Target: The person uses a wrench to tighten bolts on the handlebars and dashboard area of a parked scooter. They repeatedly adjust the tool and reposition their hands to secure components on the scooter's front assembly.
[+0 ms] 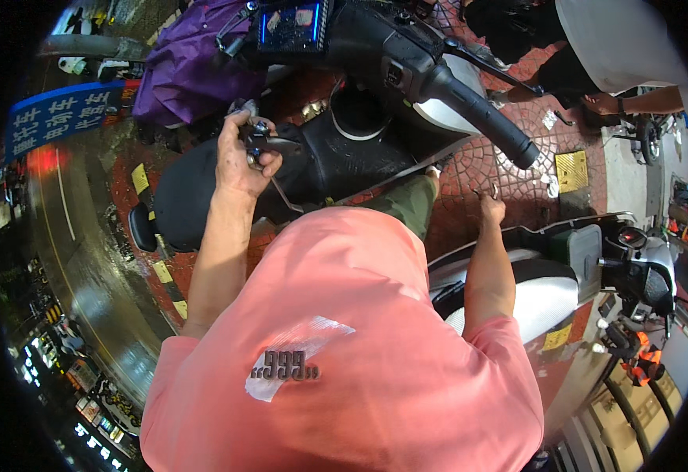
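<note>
My left hand [241, 157] is raised over a black scooter, its fingers wrapped round a dark metal part [271, 145] with shiny round pieces. A thin metal rod [285, 193] shows just below that part; whether the two are joined I cannot tell. Under the hand lie the scooter's black seat [194, 197] and its black footwell [344, 161]. My right hand [492, 208] is held low on the other side, above the red paving. Its fingers are closed, with a small shiny bit at their tips, too small to name.
The scooter's handlebar grip [489, 118] juts towards the right, near a lit display [290, 27]. Purple cloth [194, 71] covers something at the far left. Another person's hand [602, 103] is at the upper right. A scooter with a white-and-black seat [544, 283] stands beside my right arm.
</note>
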A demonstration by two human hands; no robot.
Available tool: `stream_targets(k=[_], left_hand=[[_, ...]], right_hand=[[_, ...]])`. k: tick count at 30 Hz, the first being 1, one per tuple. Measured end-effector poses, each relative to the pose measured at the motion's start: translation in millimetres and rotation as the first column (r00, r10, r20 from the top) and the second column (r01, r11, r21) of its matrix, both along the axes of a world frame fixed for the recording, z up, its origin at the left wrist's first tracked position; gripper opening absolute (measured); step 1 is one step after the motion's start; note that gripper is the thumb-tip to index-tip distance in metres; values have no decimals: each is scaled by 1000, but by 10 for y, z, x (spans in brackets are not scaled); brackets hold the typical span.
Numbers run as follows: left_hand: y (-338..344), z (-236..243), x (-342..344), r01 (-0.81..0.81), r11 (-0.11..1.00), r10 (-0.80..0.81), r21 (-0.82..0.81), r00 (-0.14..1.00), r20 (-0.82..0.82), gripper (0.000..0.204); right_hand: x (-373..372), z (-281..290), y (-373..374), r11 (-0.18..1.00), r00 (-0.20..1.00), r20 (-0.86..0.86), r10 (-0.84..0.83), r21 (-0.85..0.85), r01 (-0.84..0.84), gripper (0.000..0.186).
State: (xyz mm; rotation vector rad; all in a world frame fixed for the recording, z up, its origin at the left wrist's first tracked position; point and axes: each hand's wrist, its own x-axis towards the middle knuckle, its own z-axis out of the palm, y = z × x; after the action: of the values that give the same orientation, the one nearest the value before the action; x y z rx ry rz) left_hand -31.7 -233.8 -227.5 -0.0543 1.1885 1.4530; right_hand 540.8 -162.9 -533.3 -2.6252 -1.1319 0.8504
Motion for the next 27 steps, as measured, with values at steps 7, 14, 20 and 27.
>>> stream_targets(k=[7, 14, 20, 27], left_hand=[[268, 351, 321, 13, 999, -19, -31, 982, -188, 38], [7, 430, 336, 172, 983, -115, 59, 839, -533, 48], [-144, 204, 121, 234, 926, -57, 296, 863, -503, 46], [-358, 464, -142, 422, 698, -303, 579, 906, -294, 46]], right_hand=[[896, -695, 166, 959, 977, 4, -215, 188, 210, 51], [316, 686, 738, 744, 580, -732, -357, 152, 650, 12], [48, 2216, 837, 601, 630, -775, 54, 529, 599, 23], [-1489, 4373, 217, 477, 480, -547, 686, 836, 270, 44]])
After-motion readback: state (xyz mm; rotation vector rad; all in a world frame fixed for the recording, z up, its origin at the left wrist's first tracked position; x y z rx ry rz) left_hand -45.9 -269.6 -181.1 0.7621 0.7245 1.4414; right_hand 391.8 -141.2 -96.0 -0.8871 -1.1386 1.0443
